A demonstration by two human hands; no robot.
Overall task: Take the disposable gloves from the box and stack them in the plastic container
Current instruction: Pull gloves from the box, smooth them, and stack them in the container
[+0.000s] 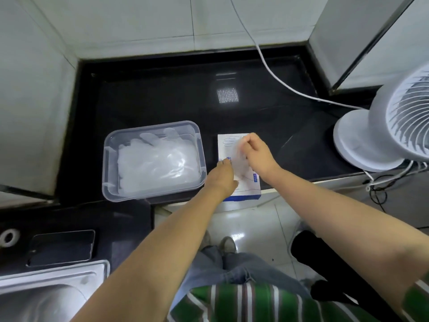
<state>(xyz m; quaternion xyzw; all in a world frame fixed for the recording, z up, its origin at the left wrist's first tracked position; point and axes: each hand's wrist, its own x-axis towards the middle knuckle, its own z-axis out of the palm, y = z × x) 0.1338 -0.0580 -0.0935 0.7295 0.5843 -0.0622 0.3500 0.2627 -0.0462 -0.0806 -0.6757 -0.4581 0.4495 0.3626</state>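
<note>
Well along, judging by the heap of disposable gloves (157,163) already in the plastic container (106,159) on the desk (162,96), with one more glove (239,160) not yet stacked, pinched in the grip of the right hand (257,154) above the box (248,192), itself pressed down by the flat-fingered left hand (221,176).

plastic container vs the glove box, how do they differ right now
The plastic container is clear with rounded corners; the glove box is white card with blue print. The container looks wider than the box. The container lies untouched, its pile of gloves in plain view; the box has the left hand pressing on it while the right hand pinches a glove above it. Both are rectangular and sit on the black countertop.
</note>
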